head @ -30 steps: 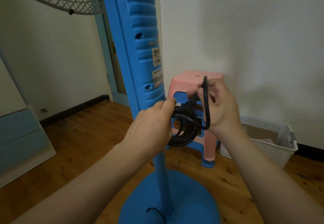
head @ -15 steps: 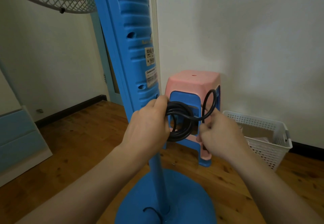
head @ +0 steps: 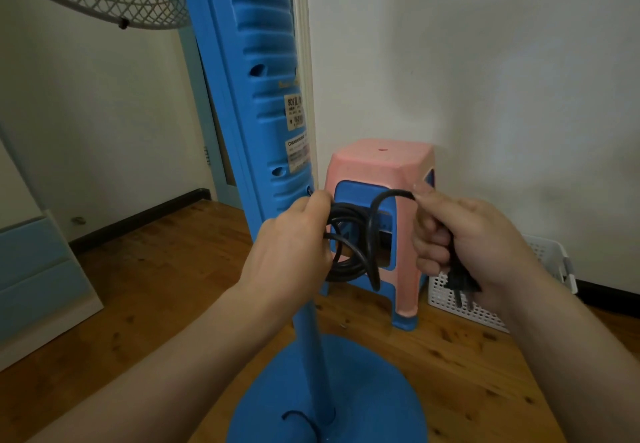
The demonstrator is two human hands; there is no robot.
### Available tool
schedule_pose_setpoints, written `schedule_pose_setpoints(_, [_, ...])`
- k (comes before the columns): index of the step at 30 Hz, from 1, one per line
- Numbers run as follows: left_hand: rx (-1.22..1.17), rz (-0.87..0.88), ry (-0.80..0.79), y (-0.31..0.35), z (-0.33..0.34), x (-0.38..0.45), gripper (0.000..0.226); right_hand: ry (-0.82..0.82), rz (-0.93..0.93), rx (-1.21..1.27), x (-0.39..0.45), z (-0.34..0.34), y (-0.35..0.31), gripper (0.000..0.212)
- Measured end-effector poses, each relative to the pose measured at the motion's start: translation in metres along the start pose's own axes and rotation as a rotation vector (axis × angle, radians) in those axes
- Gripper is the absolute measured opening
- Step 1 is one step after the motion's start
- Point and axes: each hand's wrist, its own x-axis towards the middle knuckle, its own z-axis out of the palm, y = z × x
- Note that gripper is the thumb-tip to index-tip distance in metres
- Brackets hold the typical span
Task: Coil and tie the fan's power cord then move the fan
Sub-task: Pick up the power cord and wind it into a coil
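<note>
A blue pedestal fan [head: 266, 103] stands right in front of me, with its round base [head: 367, 394] on the wood floor and its wire grille at the top left. My left hand [head: 291, 245] grips the coiled black power cord [head: 349, 252] beside the fan's column. One loop of the cord's free end arches over the coil to my right hand [head: 464, 245], which grips that end. The black plug [head: 459, 285] hangs out below my right fist.
A pink and blue plastic stool [head: 381, 168] stands just behind the coil against the white wall. A white perforated basket [head: 457, 304] sits on the floor to its right. A pale blue and white cabinet [head: 38, 269] stands at the left.
My right hand has swung the cord's free end down, round the coil and out to the right, so a loop now crosses the coil. The plug now shows below my right fist.
</note>
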Motion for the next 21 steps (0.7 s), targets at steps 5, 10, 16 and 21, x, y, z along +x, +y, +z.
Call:
schedule_pose_setpoints(5, [0.021,0.005,-0.009,0.001,0.0,0.0,0.035,0.262,-0.067,-0.109,0.003,0.004,-0.017,0.042])
schedule_pose_setpoints(10, [0.026,0.001,-0.029,0.0,-0.001,0.0,0.032,0.218,-0.53,-0.668,-0.008,0.037,-0.028,0.027])
schedule_pose_setpoints(16, [0.008,-0.012,-0.074,-0.002,-0.004,0.001,0.042,-0.062,-0.504,-1.126,-0.022,0.054,-0.014,0.027])
schedule_pose_setpoints(21, [-0.103,-0.082,0.057,0.0,-0.001,0.004,0.025,-0.108,-0.394,-1.201,-0.021,0.05,-0.011,0.028])
